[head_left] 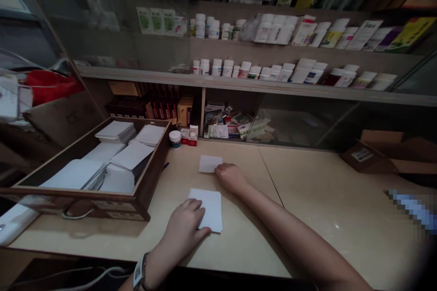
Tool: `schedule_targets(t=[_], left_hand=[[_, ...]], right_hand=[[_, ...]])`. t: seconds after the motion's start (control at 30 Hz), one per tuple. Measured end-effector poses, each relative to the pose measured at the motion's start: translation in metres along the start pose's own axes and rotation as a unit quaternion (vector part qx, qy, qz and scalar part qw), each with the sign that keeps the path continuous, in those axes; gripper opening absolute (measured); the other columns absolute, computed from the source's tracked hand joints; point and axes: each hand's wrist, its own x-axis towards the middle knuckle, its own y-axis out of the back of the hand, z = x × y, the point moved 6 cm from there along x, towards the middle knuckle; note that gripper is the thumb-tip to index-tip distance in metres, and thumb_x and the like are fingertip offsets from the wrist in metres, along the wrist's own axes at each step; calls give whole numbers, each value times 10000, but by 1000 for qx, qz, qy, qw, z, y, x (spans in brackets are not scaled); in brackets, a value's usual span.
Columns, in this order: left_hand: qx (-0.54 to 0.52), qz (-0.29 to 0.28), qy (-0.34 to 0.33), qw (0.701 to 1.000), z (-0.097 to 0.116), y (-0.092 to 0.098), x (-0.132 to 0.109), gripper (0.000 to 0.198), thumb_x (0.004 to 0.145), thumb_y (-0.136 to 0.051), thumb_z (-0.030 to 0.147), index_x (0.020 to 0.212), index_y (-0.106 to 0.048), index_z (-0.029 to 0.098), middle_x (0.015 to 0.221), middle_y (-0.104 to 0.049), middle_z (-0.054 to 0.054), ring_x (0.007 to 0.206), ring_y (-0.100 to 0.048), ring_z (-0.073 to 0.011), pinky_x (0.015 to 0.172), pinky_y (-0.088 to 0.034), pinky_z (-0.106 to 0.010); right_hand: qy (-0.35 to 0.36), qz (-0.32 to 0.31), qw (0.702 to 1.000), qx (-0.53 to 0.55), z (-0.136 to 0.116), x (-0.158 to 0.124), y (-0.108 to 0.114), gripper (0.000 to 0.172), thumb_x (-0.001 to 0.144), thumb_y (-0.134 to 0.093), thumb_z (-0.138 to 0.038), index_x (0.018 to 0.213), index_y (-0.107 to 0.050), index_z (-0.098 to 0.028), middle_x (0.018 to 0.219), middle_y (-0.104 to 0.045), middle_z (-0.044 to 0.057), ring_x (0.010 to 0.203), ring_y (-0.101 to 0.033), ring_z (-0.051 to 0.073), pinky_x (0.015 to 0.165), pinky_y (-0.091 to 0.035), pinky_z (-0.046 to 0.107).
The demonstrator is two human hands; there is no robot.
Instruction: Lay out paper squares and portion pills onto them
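Observation:
My left hand (pixel 186 227) lies on the near left corner of a small stack of white paper sheets (pixel 210 209) on the beige counter (pixel 307 200), fingers together and pressing down. Farther out, my right hand (pixel 229 175) touches the right edge of a single smaller white sheet (pixel 209 163), fingers curled onto it. A watch sits on my left wrist.
A wooden drawer (pixel 143 186) holding several piles of white paper stands at the left on the counter. A small white jar (pixel 175 139) and red-and-white boxes (pixel 190 136) sit at the back. Shelves of medicine bottles (pixel 273 70) rise behind glass. A cardboard box (pixel 375 150) is at the right.

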Motion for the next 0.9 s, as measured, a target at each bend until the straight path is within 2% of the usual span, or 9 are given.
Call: schedule_targets(t=[0.2,0.4,0.57,0.63,0.73,0.8,0.9], left_hand=[[9,2,0,1000,2,0,0,263,722,-737,309,943,-676,180,1198,-630,-123,1118,-558,-317,931,-474,-448],[3,-20,11,1000,4,4,-1,271,714,-748,314,941,-685,180,1208,-626,-115,1119,-552,-310,951,-449,-433],[-5,-31,17,999,6,11,1,220,746,-726,332,912,-709,188,1180,-642,-106,1101,-564,-292,934,-447,-406],[-11,-32,15,999,5,10,2,167,788,-688,336,870,-722,194,1170,-653,-97,1092,-571,-283,938,-438,-407],[-5,-26,0,1000,7,8,4,157,861,-587,269,826,-722,197,1054,-696,-76,1030,-600,-260,964,-403,-435],[4,-19,-11,1000,9,7,5,187,876,-532,211,845,-715,194,969,-709,-67,982,-614,-245,985,-372,-458],[14,-18,-17,1000,12,8,5,164,846,-539,201,855,-701,179,944,-702,-78,959,-614,-247,978,-366,-464]], right_hand=[[9,-8,1000,-12,-1,8,1,236,893,-459,-125,955,-686,-106,955,-701,156,889,-638,226,767,-436,300],[23,3,1000,3,-6,6,0,326,943,-426,-289,930,-699,-112,930,-703,142,865,-640,223,746,-432,298],[19,-14,1000,14,-3,5,6,353,936,-442,-371,938,-686,-115,952,-696,143,883,-631,228,760,-432,306],[7,10,999,36,-5,-3,17,326,931,-457,-355,997,-671,-119,1002,-688,145,921,-621,229,780,-431,309],[2,58,991,118,-20,-30,37,300,948,-417,-292,1043,-662,-148,1024,-691,114,930,-616,200,796,-427,290],[42,45,983,171,-39,-52,43,299,945,-430,-323,1032,-670,-167,974,-704,89,890,-623,187,767,-429,276],[90,2,980,176,-56,-69,43,286,926,-466,-354,988,-680,-175,915,-705,79,837,-622,192,718,-422,282]])
